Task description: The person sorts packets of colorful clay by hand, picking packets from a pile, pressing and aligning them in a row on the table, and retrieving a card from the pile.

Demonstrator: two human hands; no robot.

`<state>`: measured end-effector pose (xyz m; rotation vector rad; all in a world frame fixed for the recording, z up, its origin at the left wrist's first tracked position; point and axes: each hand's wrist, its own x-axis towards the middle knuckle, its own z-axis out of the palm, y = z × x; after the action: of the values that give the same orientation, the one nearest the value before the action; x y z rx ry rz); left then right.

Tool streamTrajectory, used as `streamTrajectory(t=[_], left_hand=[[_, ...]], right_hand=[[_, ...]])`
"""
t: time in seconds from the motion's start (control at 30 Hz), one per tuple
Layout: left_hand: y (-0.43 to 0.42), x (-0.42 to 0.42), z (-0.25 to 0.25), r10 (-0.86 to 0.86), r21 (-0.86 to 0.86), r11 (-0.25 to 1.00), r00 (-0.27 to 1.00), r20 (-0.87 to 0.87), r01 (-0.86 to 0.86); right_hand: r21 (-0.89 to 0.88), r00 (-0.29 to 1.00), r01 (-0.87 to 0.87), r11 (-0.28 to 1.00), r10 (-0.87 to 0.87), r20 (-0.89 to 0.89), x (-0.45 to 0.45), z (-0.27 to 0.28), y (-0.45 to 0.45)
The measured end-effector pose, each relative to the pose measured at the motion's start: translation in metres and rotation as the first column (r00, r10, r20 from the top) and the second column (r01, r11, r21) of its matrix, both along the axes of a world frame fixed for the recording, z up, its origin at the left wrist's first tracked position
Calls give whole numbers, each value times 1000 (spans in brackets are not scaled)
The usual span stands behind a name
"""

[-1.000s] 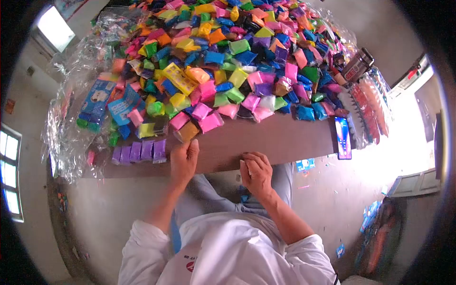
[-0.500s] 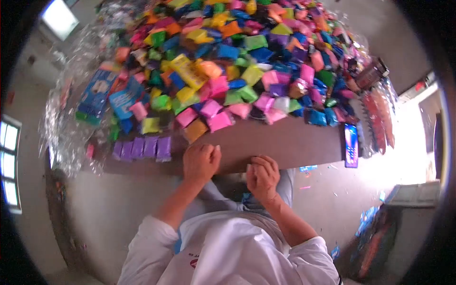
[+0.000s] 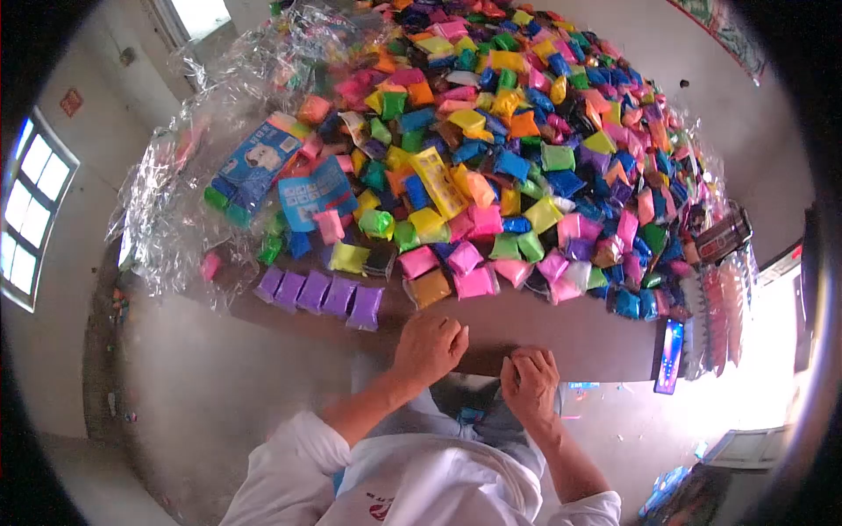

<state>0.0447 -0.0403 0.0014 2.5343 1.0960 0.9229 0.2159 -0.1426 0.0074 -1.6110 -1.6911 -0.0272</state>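
My left hand [image 3: 431, 349] rests at the table's near edge with its fingers curled in, just below an orange-brown packet [image 3: 428, 288]. To its right, my right hand [image 3: 530, 382] is also closed at the edge, fingers bent toward the palm. Whatever either hand may hold is hidden. A row of several purple packets [image 3: 314, 292] lies left of my left hand. Beyond both hands spreads a large heap of colourful packets [image 3: 513, 167], with a yellow card [image 3: 438, 182] on it.
Crumpled clear plastic [image 3: 189, 193] covers the table's left side, beside a blue printed pack [image 3: 254, 167]. At the right edge of the table [image 3: 588, 337] lie a phone [image 3: 669, 355], a dark cylindrical container [image 3: 724, 237] and red packs in clear plastic [image 3: 724, 311].
The view has turned, so the table appears lower and tilted. My left hand has moved right, away from the purple row and closer to my right hand, with its fingers curled.
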Motion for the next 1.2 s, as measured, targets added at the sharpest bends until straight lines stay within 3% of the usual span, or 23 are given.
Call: streamTrajectory(t=[0.13, 0.27, 0.33, 0.4, 0.53, 0.57, 0.63, 0.67, 0.7, 0.87, 1.0, 1.13, 1.2], left_hand=[[1, -2, 1, 21, 45, 999, 998, 53, -23], [1, -4, -1, -23, -23, 999, 999, 38, 24], [1, -5, -3, -2, -64, 998, 1000, -3, 2], [3, -8, -6, -88, -67, 994, 996, 12, 89], [1, -6, -3, -31, -33, 999, 999, 39, 33], [0, -6, -4, -34, -41, 999, 998, 51, 36], [1, -7, -8, -28, -45, 999, 997, 67, 31], [2, -6, -11, -39, 22, 999, 995, 95, 37], [4, -5, -13, -54, 94, 995, 991, 122, 42], [-2, -6, -1, -14, 69, 998, 1000, 21, 12], [0, -3, -5, -11, -62, 998, 1000, -18, 10], [2, -4, -7, 0, 17, 1000, 1000, -3, 0], [2, -5, -8, -4, 72, 997, 1000, -24, 6]], right_hand=[[-162, 984, -152, 975, 165, 66, 10, 13, 25], [-212, 971, -179, 961, 208, 120, 4, 32, 65], [-129, 963, -225, 966, 240, 119, -1, 42, 88], [-54, 959, -241, 969, 246, 143, -9, 54, 108], [138, 944, -296, 945, 268, 192, -25, 62, 147], [140, 942, -302, 943, 273, 196, -30, 65, 156], [166, 885, -371, 914, 293, 363, -39, 73, 176], [55, 855, -347, 936, 292, 430, -39, 67, 190], [60, 852, -349, 935, 290, 435, -43, 60, 209], [240, 879, -360, 902, 241, 411, -83, 69, 286], [155, 803, -309, 938, 171, 570, -95, 66, 318], [-52, 779, -172, 984, 168, 604, -77, 64, 322], [-68, 775, -177, 982, 182, 606, -69, 64, 327]])
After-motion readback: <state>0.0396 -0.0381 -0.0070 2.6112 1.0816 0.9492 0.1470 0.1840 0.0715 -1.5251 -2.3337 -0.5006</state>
